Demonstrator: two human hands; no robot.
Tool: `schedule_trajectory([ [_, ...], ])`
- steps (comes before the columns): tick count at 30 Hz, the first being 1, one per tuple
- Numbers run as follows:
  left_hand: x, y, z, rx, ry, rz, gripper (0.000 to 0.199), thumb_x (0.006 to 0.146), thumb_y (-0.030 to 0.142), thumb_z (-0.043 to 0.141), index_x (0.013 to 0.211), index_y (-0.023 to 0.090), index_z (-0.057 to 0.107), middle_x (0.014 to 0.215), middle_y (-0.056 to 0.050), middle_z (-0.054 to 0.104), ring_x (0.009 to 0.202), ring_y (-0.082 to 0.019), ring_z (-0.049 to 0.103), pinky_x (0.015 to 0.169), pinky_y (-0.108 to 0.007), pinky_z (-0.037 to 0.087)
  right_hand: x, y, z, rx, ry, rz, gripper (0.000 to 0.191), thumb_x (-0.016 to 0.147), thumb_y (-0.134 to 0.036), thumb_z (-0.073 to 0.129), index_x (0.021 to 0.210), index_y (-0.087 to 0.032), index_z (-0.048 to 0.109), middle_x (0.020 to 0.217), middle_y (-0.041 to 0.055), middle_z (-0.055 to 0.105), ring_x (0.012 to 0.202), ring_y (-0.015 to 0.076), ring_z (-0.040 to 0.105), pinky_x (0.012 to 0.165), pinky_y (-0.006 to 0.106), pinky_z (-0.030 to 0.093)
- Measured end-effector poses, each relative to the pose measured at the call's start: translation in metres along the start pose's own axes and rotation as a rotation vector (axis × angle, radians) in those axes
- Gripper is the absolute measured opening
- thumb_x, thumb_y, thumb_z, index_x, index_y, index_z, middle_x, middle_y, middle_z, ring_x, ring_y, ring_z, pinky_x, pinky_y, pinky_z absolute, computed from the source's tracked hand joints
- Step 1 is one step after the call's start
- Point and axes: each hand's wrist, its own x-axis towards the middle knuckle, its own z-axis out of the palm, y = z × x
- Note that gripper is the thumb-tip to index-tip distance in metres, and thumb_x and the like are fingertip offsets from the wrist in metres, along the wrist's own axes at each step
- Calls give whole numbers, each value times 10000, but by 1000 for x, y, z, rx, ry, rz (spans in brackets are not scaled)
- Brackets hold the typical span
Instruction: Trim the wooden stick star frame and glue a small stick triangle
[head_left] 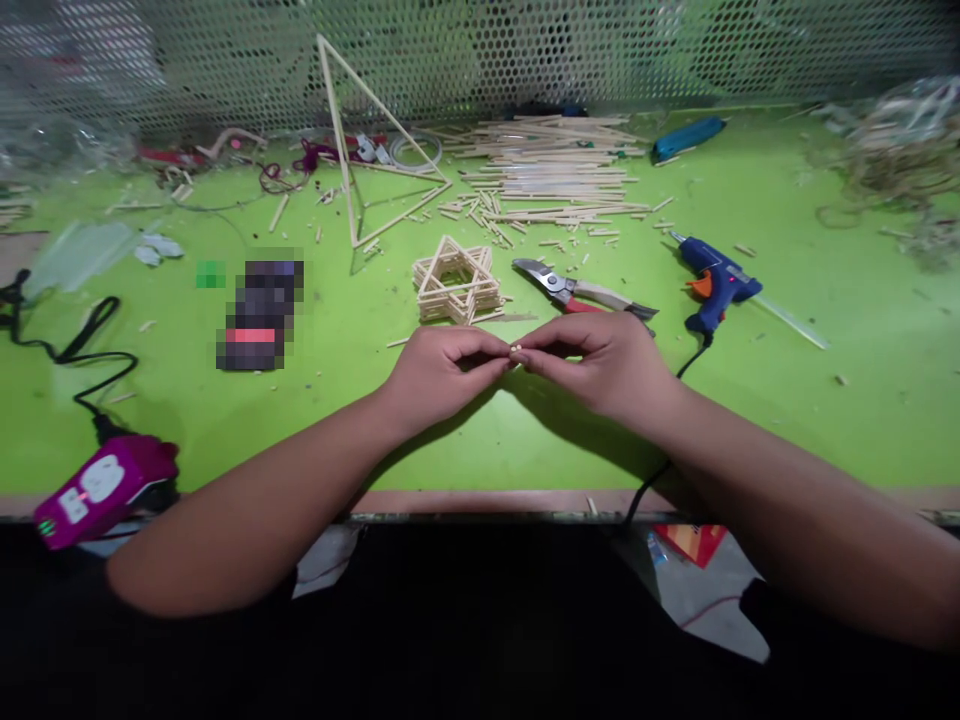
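Pinching small stick pieces with left hand and right hand, clamping each grip on them by the fingertips. Holding them over the green counter, just in front of the star-shaped stick stack and pruning shears. Farther back, facing loose sticks and a triangular stick frame.

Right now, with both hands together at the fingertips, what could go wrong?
1. The small stick pieces are pinched between the fingertips of the left hand and right hand; they might slip or twist out of line.
2. The star-shaped stick stack sits just beyond the hands, so a forward nudge could knock it.
3. The glue gun has its cord passing beneath the right forearm; a snag could drag the gun.
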Motion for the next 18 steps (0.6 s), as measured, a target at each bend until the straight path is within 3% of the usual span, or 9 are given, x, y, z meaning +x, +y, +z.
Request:
schedule_trajectory([
  [5, 2, -3, -1, 48, -7, 34, 126, 955, 291, 812, 985, 203, 897, 995, -75, 885, 886, -199, 818, 846, -302, 626, -2, 10, 6, 47, -10, 8, 225, 972, -441, 824, 927, -230, 887, 879, 55, 863, 763, 213, 769, 667, 330, 562],
  [18, 2, -7, -2, 106, 22, 123, 49, 942, 210, 818, 936, 194, 863, 940, -43, 876, 827, -168, 816, 775, -256, 630, -1, 17, 8, -29, 24, -220, 130, 1018, -273, 788, 934, -206, 861, 885, 36, 864, 779, 193, 790, 696, 321, 568],
])
